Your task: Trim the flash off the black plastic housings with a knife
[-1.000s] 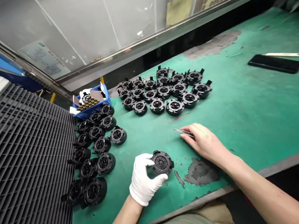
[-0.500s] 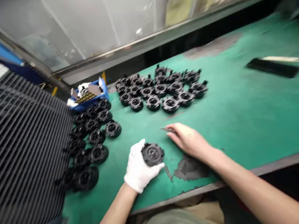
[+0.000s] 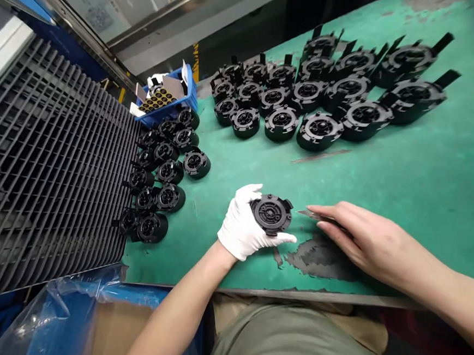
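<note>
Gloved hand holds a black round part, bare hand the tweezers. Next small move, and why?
Probably ease the tweezers onto the round part: the left hand holds it facing up, and the right hand has the tip beside its rim.

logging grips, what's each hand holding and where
The left hand grips a round black part by its rim; the right hand holds a thin metal tool by its rear.

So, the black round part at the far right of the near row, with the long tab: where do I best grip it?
Probably by its round rim, from above and from the near right side. The part lies flat on the mat; that side is free, while a neighbour crowds its left. The tab looks too weak to grip.
</note>
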A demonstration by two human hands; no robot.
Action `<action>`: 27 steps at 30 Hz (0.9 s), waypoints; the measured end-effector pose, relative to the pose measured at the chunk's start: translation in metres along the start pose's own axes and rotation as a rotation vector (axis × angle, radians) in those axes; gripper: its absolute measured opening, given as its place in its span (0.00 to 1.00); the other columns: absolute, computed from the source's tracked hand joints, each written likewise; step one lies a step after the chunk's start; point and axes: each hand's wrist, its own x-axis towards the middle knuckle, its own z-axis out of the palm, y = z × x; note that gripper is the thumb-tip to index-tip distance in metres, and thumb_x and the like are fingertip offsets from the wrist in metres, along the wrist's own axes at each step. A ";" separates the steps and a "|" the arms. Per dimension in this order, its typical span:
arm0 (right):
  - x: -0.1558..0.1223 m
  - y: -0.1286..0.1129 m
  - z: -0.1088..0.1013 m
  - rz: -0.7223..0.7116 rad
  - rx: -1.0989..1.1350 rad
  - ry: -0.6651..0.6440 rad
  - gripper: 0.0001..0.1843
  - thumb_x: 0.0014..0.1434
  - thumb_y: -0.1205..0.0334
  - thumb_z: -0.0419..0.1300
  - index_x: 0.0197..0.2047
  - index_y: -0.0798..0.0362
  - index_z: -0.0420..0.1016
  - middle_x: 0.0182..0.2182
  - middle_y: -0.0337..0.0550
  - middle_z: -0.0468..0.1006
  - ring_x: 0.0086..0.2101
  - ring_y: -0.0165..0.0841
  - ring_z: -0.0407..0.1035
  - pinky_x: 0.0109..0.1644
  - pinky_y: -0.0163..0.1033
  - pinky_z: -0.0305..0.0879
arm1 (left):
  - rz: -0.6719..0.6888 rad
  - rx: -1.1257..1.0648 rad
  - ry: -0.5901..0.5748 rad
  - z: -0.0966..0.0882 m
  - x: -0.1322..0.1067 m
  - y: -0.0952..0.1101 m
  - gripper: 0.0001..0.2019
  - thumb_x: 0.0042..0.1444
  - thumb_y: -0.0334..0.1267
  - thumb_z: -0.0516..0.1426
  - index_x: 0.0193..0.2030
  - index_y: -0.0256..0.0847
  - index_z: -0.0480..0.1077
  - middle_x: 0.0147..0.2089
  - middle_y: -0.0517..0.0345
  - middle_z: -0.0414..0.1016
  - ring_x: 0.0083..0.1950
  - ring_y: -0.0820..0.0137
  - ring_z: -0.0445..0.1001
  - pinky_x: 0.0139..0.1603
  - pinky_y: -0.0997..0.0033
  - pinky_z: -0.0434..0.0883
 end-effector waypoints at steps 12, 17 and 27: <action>0.004 -0.008 -0.006 0.141 0.044 0.078 0.19 0.93 0.46 0.57 0.67 0.41 0.88 0.56 0.52 0.95 0.54 0.48 0.91 0.63 0.54 0.88 | -0.015 0.018 -0.152 -0.032 0.016 -0.011 0.65 0.42 0.86 0.86 0.76 0.44 0.80 0.72 0.33 0.90 0.74 0.32 0.93 0.84 0.24 0.88; -0.005 -0.011 -0.007 0.254 0.055 0.099 0.18 0.91 0.43 0.64 0.60 0.47 0.88 0.51 0.48 0.93 0.48 0.41 0.88 0.59 0.52 0.89 | 0.028 0.098 -0.133 -0.036 0.014 -0.032 0.58 0.54 0.79 0.83 0.79 0.43 0.78 0.76 0.35 0.90 0.78 0.31 0.92 0.85 0.24 0.88; 0.014 0.000 0.013 0.365 0.113 0.146 0.23 0.86 0.43 0.74 0.70 0.50 0.86 0.59 0.48 0.90 0.50 0.39 0.87 0.56 0.51 0.91 | 0.281 0.187 0.001 -0.016 0.007 -0.039 0.51 0.67 0.80 0.75 0.81 0.46 0.74 0.70 0.35 0.94 0.68 0.32 0.98 0.69 0.29 0.97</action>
